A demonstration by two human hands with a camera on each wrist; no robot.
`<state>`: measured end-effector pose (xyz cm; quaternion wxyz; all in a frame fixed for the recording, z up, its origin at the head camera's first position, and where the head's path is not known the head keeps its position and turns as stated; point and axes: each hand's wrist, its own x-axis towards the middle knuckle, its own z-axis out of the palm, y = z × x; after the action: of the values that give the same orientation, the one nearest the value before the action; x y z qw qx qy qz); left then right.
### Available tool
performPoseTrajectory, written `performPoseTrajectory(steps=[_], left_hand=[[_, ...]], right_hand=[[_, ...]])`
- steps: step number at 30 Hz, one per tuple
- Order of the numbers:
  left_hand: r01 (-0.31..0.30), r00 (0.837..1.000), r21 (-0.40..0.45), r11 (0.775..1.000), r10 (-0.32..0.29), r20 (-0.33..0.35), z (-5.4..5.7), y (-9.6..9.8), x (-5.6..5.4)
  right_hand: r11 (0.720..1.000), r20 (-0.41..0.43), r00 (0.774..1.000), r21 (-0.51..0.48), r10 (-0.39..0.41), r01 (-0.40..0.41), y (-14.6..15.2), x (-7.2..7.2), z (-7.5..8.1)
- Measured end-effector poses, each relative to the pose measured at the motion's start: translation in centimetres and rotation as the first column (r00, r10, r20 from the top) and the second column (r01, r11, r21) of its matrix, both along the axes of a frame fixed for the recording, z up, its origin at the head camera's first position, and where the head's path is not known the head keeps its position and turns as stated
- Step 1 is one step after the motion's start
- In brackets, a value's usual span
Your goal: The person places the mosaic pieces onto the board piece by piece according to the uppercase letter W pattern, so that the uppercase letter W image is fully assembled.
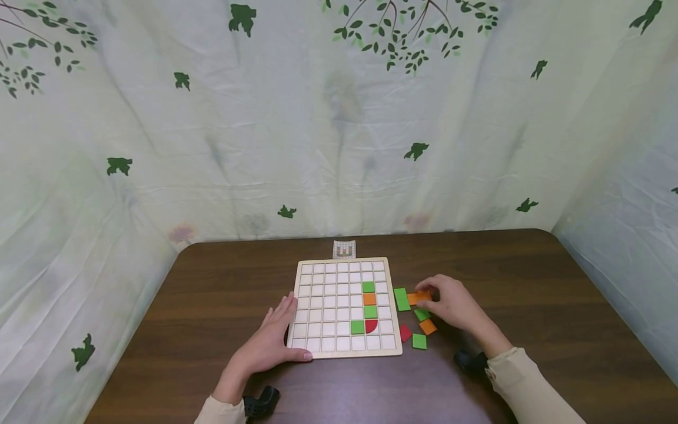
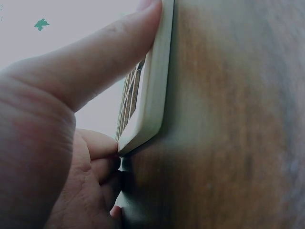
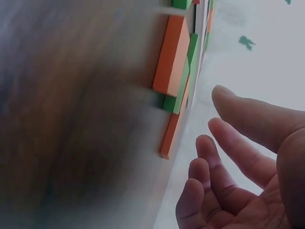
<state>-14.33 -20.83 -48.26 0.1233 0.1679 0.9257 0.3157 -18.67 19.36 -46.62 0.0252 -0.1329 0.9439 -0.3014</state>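
A pale wooden board [image 1: 329,309] with a grid of white squares lies on the brown table. My left hand [image 1: 270,337] holds its near left corner, fingers along the left side and thumb [image 2: 119,47] over the front edge. Over the loose pieces right of the board is my right hand [image 1: 450,299], thumb and fingers apart with nothing between them in the right wrist view. Beneath its fingertips lies an orange piece [image 1: 422,295]. Close by are a green piece [image 1: 402,299] and an orange square [image 3: 171,56]. On the board sit several green squares [image 1: 368,287], an orange square [image 1: 369,299] and a red rounded piece [image 1: 371,325].
A small printed card [image 1: 344,249] lies beyond the board's far edge. Near the board's right front corner are a red piece [image 1: 405,333] and a green square [image 1: 419,341]. A pale curtain [image 1: 339,129] with leaf and bird prints hangs behind the table [image 1: 238,277].
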Motion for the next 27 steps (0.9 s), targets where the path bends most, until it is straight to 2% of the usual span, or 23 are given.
performPoseTrajectory(steps=[19,27], left_hand=[[0.0,1.0,0.01,1.0,0.0,-0.011,-0.1,-0.1,0.0],[-0.003,1.0,0.01,1.0,0.003,-0.003,-0.1,-0.1,0.0]], right_hand=[[0.999,0.093,0.995,0.032,0.025,-0.028,1.6,-1.1,-0.4],[0.999,0.101,0.995,0.05,0.016,-0.021,1.7,-1.3,-0.5]])
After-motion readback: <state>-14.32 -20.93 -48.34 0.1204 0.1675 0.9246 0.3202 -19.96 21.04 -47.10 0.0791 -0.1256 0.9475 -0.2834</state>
